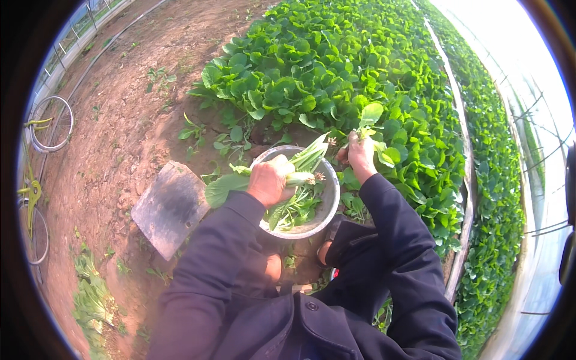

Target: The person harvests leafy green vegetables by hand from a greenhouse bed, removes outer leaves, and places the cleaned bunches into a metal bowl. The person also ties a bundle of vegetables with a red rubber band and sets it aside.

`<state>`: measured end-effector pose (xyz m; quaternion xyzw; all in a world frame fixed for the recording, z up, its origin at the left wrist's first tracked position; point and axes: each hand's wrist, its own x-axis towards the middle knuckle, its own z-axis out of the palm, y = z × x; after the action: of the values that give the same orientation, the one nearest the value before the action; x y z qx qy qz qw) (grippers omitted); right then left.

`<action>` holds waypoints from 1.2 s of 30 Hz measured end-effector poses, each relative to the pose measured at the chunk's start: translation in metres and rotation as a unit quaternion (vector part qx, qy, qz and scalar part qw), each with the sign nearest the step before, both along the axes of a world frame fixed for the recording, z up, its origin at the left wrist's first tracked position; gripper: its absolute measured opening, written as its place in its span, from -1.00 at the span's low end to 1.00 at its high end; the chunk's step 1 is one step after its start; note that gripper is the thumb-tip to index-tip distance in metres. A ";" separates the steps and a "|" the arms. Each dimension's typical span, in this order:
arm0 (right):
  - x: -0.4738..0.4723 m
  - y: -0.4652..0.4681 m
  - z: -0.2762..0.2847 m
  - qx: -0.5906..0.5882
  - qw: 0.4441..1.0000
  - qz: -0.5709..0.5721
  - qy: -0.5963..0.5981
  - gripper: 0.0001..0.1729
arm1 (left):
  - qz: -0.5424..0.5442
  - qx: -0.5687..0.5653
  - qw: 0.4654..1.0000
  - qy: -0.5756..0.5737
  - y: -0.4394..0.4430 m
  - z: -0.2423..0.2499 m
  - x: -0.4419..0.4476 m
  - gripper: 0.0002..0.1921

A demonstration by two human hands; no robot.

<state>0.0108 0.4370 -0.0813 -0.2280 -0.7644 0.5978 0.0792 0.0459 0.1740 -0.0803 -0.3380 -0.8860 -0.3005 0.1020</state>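
A bunch of leafy greens [310, 153] is gripped in my left hand [272, 179], over a round basin [332, 198]. Pale stems and root ends stick out to the right of the fist, and a broad leaf hangs out on the left. Inside the basin lie loose green leaves [294, 211]. To the right, beyond the basin's rim, my right hand [361, 155] is closed around a small leafy plant [371, 114] at the edge of the bed of greens [315, 72]. My fingers hide the lower part of that plant.
A flat, stained board [173, 207] lies on bare soil [121, 148] left of the basin. Pulled greens [95, 297] are heaped at lower left. A bicycle [33, 198] is at the far left. A pale strip [461, 117] runs along the bed's right side, near plastic sheeting [544, 189].
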 end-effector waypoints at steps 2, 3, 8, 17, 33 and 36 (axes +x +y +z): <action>0.016 0.018 -0.038 0.286 0.941 0.179 -0.030 -0.58 | 0.029 0.022 0.999 0.009 0.001 0.007 -0.005 -0.69; 0.024 0.003 -0.040 0.488 0.837 0.248 -0.016 -0.52 | 0.042 0.032 0.999 0.008 -0.003 0.007 -0.006 -0.70; 0.008 -0.014 0.013 0.262 0.912 0.290 -0.127 -0.53 | 0.083 0.086 0.993 0.024 -0.009 0.007 -0.009 -0.73; 0.020 -0.060 0.024 -0.351 0.913 0.194 0.076 -0.72 | -0.029 0.218 0.960 -0.174 0.013 0.010 -0.005 -0.68; 0.024 -0.031 0.060 -0.110 0.929 0.348 0.056 -0.66 | 0.057 0.259 0.930 -0.256 0.000 0.013 -0.026 -0.73; 0.029 -0.041 0.057 -0.168 0.931 0.319 0.063 -0.65 | -0.020 0.409 0.822 -0.395 0.008 0.021 -0.023 -0.61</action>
<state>0.0401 0.3959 -0.0241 0.0561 -0.6790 0.7241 -0.1072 0.0225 0.1818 -0.0589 -0.1351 -0.6393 -0.7451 -0.1335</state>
